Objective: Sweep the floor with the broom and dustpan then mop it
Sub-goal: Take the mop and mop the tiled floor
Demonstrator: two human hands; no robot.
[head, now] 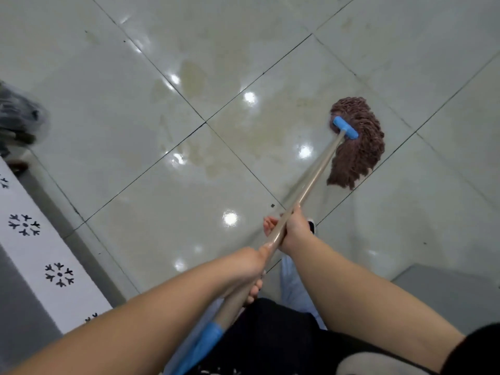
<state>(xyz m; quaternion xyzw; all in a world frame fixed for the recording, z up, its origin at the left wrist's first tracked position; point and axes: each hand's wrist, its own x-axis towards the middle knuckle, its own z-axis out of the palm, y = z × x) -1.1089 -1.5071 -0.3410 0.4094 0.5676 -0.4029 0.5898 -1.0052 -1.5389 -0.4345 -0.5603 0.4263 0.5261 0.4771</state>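
Note:
A mop with a brown string head [359,143] and a blue clamp [345,127] lies flat on the glossy tiled floor [135,125] at the right of centre. Its beige handle [313,177] runs down-left toward me and ends in a blue grip [205,345]. My right hand [290,230] is closed around the handle higher up. My left hand [247,269] grips the handle lower down, nearer my body. Yellowish wet smears [194,85] cover the tiles left of the mop head. No broom or dustpan is in view.
A white panel with black snowflake-like marks [40,253] runs along the left edge. A blurred plastic-wrapped object [19,115] sits at the far left. A grey block [446,293] stands at the lower right. My legs and one shoe tip [311,226] are below my hands.

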